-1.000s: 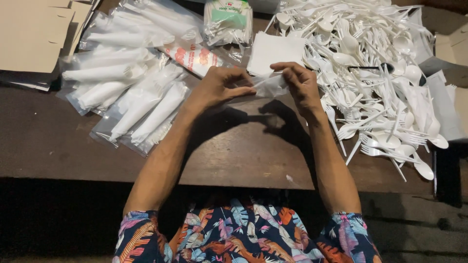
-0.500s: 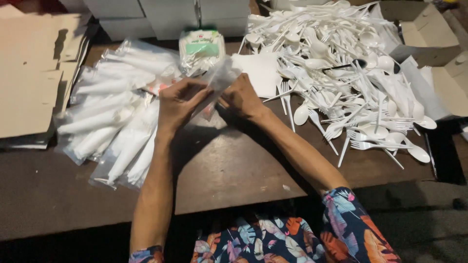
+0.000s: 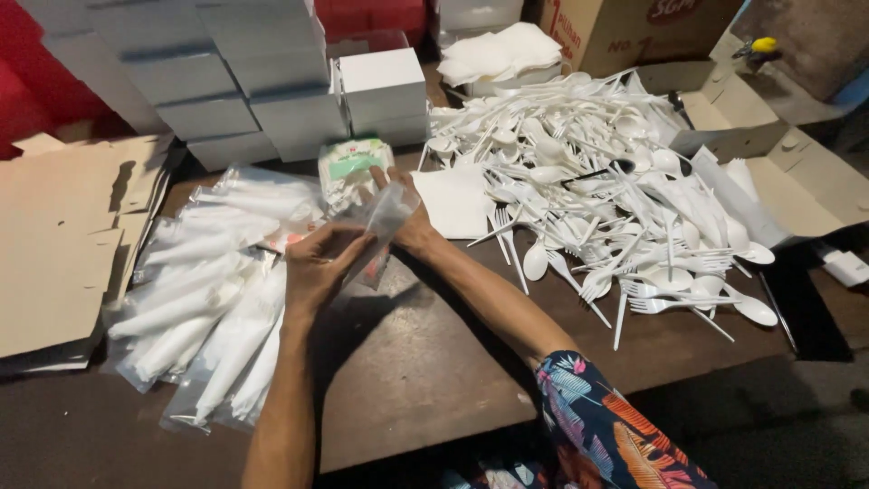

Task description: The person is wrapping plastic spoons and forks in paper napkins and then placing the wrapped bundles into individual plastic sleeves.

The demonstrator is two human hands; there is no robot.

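Above the brown surface [image 3: 434, 380], both hands had a closed grip on one clear plastic sleeve [image 3: 385, 222]: left hand [image 3: 321, 263] low, right hand [image 3: 407, 217] up top, between packed sleeves [image 3: 217, 299] and loose white cutlery [image 3: 615, 199].

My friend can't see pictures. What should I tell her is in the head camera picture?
Two bare hands, the left hand and right hand, hold a small clear plastic bag over a dark wooden table. To the right lies a big heap of white plastic spoons and forks, to the left a pile of filled clear packets, with white boxes behind.
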